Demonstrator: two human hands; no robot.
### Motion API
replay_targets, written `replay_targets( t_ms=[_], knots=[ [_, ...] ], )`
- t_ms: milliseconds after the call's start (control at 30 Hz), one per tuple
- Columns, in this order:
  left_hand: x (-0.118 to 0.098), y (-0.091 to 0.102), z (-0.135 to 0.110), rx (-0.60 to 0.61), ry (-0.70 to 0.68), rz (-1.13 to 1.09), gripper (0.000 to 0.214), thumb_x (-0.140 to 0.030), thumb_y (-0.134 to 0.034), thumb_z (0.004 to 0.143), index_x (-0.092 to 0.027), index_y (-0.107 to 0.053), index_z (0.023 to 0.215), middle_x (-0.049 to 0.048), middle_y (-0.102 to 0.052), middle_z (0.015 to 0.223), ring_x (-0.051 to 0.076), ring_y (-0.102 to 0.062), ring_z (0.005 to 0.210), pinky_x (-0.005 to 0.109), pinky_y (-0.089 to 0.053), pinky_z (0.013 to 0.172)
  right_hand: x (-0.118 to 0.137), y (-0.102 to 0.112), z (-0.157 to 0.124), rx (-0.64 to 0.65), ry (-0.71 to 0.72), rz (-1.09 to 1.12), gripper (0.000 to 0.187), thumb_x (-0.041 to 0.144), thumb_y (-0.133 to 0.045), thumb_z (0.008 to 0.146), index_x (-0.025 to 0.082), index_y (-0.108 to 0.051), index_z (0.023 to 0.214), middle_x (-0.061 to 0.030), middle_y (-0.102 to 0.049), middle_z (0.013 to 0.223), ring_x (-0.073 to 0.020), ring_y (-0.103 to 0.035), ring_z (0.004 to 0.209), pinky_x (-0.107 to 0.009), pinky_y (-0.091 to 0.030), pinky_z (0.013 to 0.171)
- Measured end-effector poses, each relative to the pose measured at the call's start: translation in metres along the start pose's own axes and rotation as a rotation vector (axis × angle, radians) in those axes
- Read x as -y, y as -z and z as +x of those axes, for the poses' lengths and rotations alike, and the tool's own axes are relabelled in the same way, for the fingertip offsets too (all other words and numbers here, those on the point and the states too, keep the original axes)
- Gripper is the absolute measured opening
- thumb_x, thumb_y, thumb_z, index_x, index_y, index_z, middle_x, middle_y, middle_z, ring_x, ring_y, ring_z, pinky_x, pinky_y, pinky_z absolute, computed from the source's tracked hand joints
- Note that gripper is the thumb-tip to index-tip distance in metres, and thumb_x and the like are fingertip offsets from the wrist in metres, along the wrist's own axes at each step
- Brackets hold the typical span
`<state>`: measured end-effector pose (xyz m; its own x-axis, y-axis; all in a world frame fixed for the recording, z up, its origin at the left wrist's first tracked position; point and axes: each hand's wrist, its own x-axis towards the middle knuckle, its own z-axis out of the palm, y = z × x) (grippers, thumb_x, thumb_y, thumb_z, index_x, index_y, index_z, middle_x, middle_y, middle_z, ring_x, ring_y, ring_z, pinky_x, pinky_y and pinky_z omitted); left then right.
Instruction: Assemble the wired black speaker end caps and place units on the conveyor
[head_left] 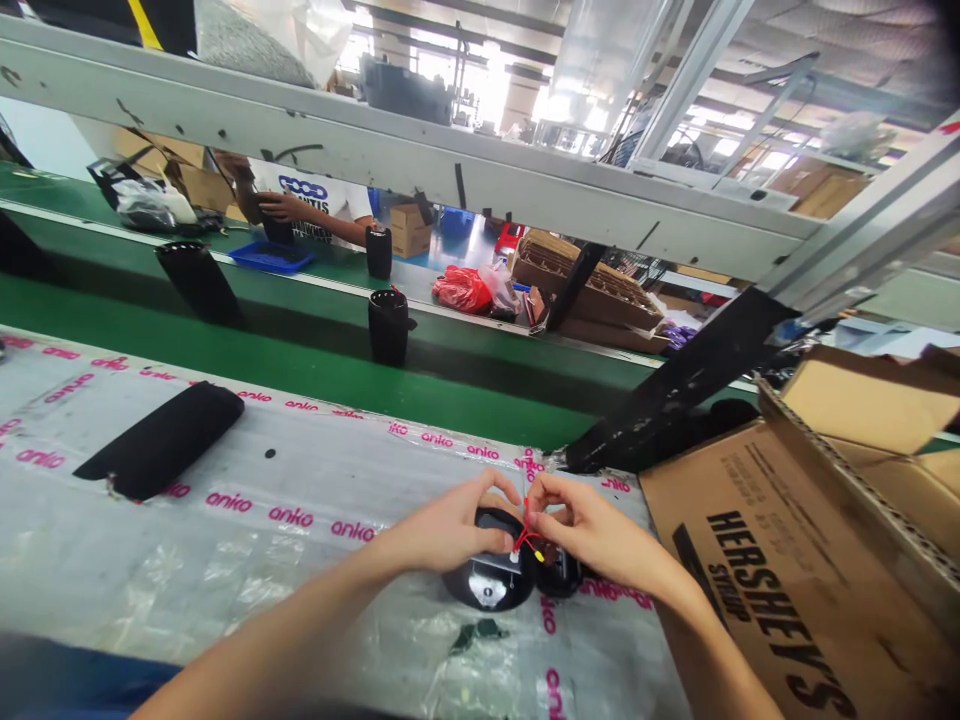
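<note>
On the taped table (300, 460), left of a cardboard box (712, 470), the left hand (450, 522) is closed around a black case (487, 590) while the right hand (585, 520) pinches red wires (526, 536) over it.

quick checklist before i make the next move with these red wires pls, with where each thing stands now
1. Left grip on the black casing: ok, its thumb rests on it.
2. Right grip at the red wires: ok, its fingertips are at the strands.
3. White plug fully seated: cannot tell, too small to see.
4. Small yellow piece joined to anything: cannot tell.
5. Right forearm clear of the cardboard box: cannot tell, they overlap in this view.
6. Black sleeve out of the way: ok, it lies apart from both hands, off to the left.
</note>
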<state>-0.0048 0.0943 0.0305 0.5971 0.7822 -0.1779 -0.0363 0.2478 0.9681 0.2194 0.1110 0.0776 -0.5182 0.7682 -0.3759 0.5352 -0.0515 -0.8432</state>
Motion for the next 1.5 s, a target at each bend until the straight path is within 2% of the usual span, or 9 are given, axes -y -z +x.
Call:
replay_targets(
  t_ms=[167, 333, 433, 700, 1000, 1100, 1200, 1367, 1500],
  knots=[
    [0.003, -0.007, -0.006, -0.054, 0.02, -0.073, 0.047, -0.014, -0.074, 0.075, -0.026, -0.051, 0.114, -0.0004, -0.075, 0.107, 0.014, -0.065, 0.079, 0.028, -0.046, 0.075, 0.019, 0.011, 0.01, 0.168, -0.035, -0.223, 0.023, 0.041, -0.066, 0.097, 0.021, -0.06, 0.088, 0.0003, -0.072, 0.077, -0.015, -0.068, 0.056, -0.023, -0.047, 0.051],
    [0.002, -0.005, -0.004, -0.039, 0.013, -0.06, 0.046, -0.018, -0.076, 0.076, -0.025, -0.05, 0.113, 0.0005, -0.075, 0.108, 0.015, -0.065, 0.082, 0.029, -0.045, 0.078, 0.03, 0.025, 0.03, 0.284, -0.033, -0.417, 0.036, 0.048, -0.074, 0.091, 0.02, -0.059, 0.076, 0.0031, -0.062, 0.066, -0.0113, -0.059, 0.047, -0.021, -0.038, 0.044],
    [0.001, -0.004, -0.003, -0.039, 0.013, -0.055, 0.047, -0.019, -0.076, 0.076, -0.025, -0.048, 0.113, 0.0021, -0.075, 0.113, 0.015, -0.064, 0.084, 0.029, -0.044, 0.077, 0.04, 0.028, 0.032, 0.339, -0.031, -0.514, 0.032, 0.042, -0.066, 0.097, 0.019, -0.061, 0.075, 0.0037, -0.06, 0.061, -0.0097, -0.053, 0.043, -0.021, -0.035, 0.044],
    [0.0, -0.004, -0.004, -0.028, 0.033, -0.004, 0.045, -0.02, -0.074, 0.077, -0.025, -0.047, 0.113, 0.0045, -0.075, 0.123, 0.015, -0.063, 0.081, 0.029, -0.043, 0.073, 0.059, 0.018, 0.018, 0.228, 0.114, -0.72, 0.02, 0.013, -0.061, 0.09, 0.018, -0.059, 0.07, 0.0034, -0.051, 0.061, -0.0111, -0.039, 0.055, -0.029, -0.027, 0.057],
    [0.003, -0.001, -0.003, -0.011, -0.011, 0.037, 0.041, -0.021, -0.075, 0.081, -0.025, -0.05, 0.113, 0.0014, -0.077, 0.116, 0.017, -0.065, 0.089, 0.03, -0.045, 0.079, 0.036, 0.038, 0.036, 0.372, 0.087, -0.382, 0.014, 0.017, -0.059, 0.086, 0.018, -0.064, 0.072, 0.0042, -0.061, 0.064, -0.0117, -0.053, 0.061, -0.023, -0.041, 0.059],
    [0.004, -0.002, -0.002, -0.021, -0.018, 0.032, 0.04, -0.02, -0.075, 0.08, -0.023, -0.055, 0.114, 0.0027, -0.077, 0.112, 0.02, -0.068, 0.094, 0.033, -0.049, 0.084, 0.033, 0.038, 0.031, 0.403, 0.074, -0.218, 0.018, 0.029, -0.062, 0.091, 0.017, -0.069, 0.079, 0.0013, -0.067, 0.07, -0.0143, -0.063, 0.066, -0.027, -0.053, 0.067],
    [0.003, -0.004, -0.002, -0.045, -0.029, 0.046, 0.03, -0.019, -0.075, 0.079, -0.02, -0.063, 0.107, 0.005, -0.076, 0.109, 0.024, -0.07, 0.1, 0.036, -0.051, 0.091, 0.028, 0.037, 0.025, 0.314, 0.046, -0.078, 0.033, 0.048, -0.062, 0.097, 0.018, -0.064, 0.084, -0.0003, -0.069, 0.075, -0.0149, -0.068, 0.066, -0.03, -0.061, 0.069],
    [0.003, -0.006, -0.005, -0.137, -0.087, 0.097, 0.023, -0.016, -0.078, 0.075, -0.02, -0.069, 0.096, 0.0051, -0.07, 0.108, 0.026, -0.066, 0.109, 0.037, -0.049, 0.1, 0.007, 0.021, 0.02, 0.272, -0.047, 0.034, 0.051, 0.071, -0.064, 0.093, 0.021, -0.054, 0.088, 0.0013, -0.07, 0.071, -0.0139, -0.068, 0.051, -0.026, -0.056, 0.05],
    [0.006, -0.008, -0.009, -0.222, -0.139, 0.239, 0.021, -0.018, -0.08, 0.076, -0.02, -0.073, 0.096, 0.0051, -0.064, 0.11, 0.027, -0.062, 0.11, 0.04, -0.046, 0.104, 0.004, 0.008, 0.017, 0.29, -0.076, 0.055, 0.042, 0.06, -0.069, 0.093, 0.021, -0.055, 0.088, 0.0032, -0.069, 0.071, -0.0128, -0.069, 0.051, -0.021, -0.052, 0.046]
  ],
)
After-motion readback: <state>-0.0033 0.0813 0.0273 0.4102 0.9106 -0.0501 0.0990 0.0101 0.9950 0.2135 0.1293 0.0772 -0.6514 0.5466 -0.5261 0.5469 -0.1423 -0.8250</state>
